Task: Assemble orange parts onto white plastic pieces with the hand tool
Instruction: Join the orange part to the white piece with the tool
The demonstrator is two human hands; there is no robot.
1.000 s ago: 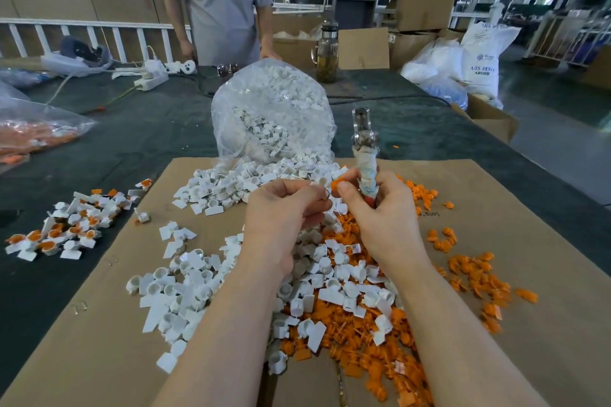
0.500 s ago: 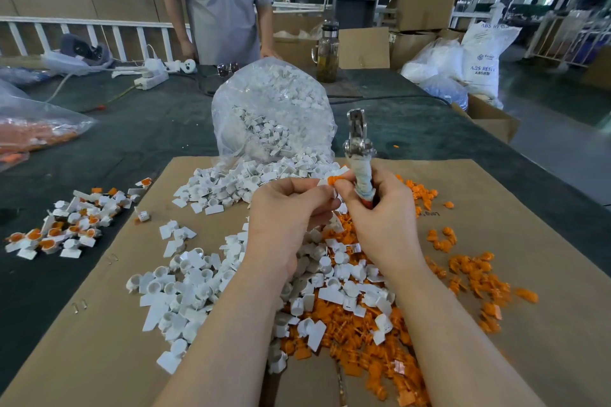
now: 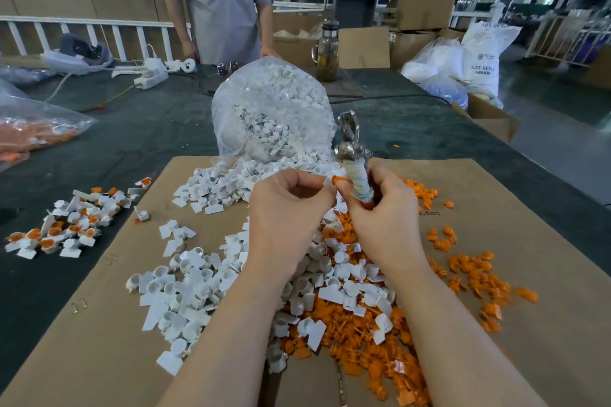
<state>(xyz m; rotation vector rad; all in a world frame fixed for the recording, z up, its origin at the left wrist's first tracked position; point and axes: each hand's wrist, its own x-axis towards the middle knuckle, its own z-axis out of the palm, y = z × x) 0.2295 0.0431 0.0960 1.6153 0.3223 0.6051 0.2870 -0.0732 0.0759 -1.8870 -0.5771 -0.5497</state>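
Your left hand [image 3: 291,208] pinches an orange part [image 3: 338,180] at its fingertips, while your right hand [image 3: 386,218] holds the hand tool [image 3: 353,158] upright in a closed grip above the mixed pile [image 3: 330,291].

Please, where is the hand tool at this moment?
In the head view the hand tool stands upright in the right hand, just right of centre, in front of the bag of white pieces.
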